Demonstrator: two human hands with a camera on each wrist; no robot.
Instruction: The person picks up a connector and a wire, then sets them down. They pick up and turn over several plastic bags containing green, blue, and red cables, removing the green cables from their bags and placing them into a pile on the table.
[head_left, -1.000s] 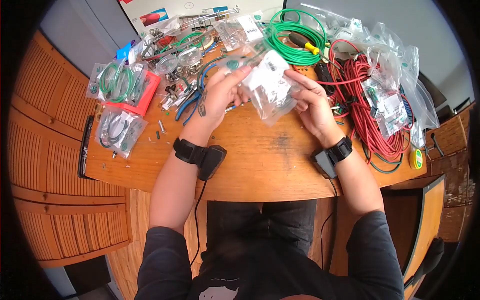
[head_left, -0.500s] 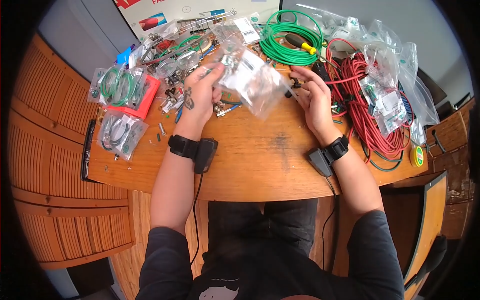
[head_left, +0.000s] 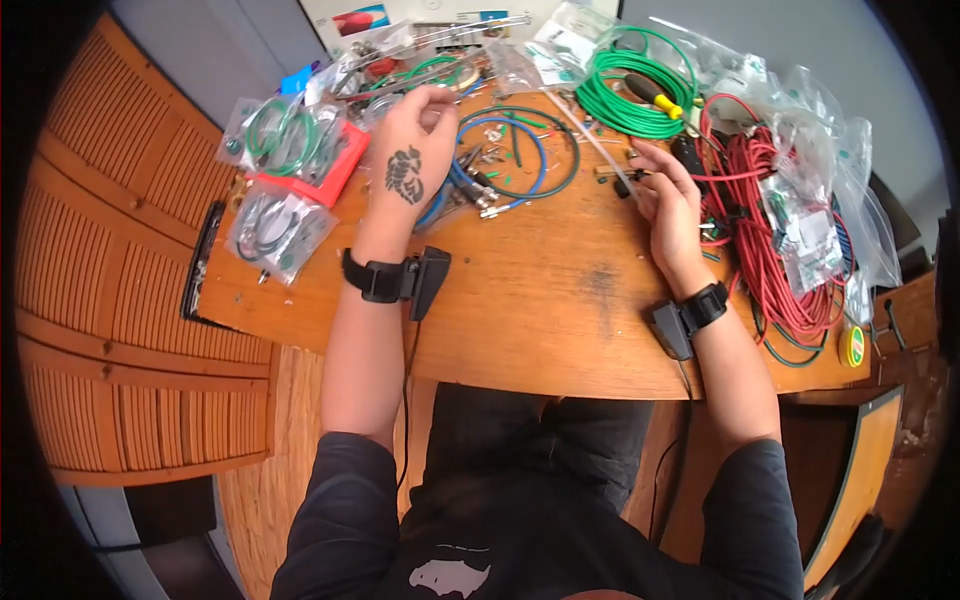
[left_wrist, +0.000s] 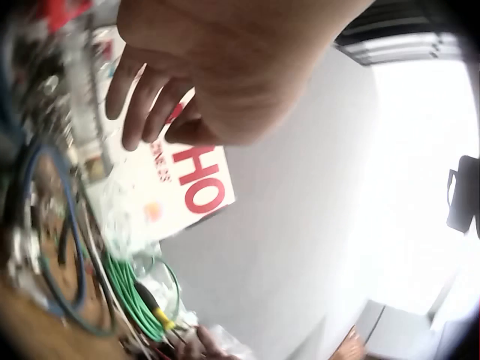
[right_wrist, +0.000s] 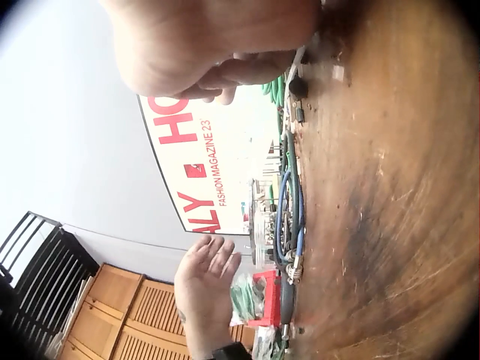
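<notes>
My left hand [head_left: 408, 155] hovers over the left-middle of the wooden table, empty, with its fingers loosely bent in the left wrist view. Below and to its right lie blue and dark green looped cables [head_left: 545, 150] with metal connectors. On the right, my right hand [head_left: 668, 210] pinches the near end of a long, thin whitish strip [head_left: 590, 135]. The strip slants away from me toward the back of the table. Clear plastic bags with white labels [head_left: 558, 66] lie at the back, beside a coil of green cable [head_left: 630, 95].
A screwdriver [head_left: 655, 95] with a yellow collar rests on the green coil. Bundled red cable [head_left: 755, 215] and plastic bags fill the right side. At left are a red bin [head_left: 345, 165] and a bag of dark cable [head_left: 280, 230]. A small yellow-green tin [head_left: 852, 346] sits near the right edge.
The clear labelled bag has left my left hand, which is now empty and raised. The whitish strip shows plainly in my right hand. The head view has shifted, moving the table contents rightward.
</notes>
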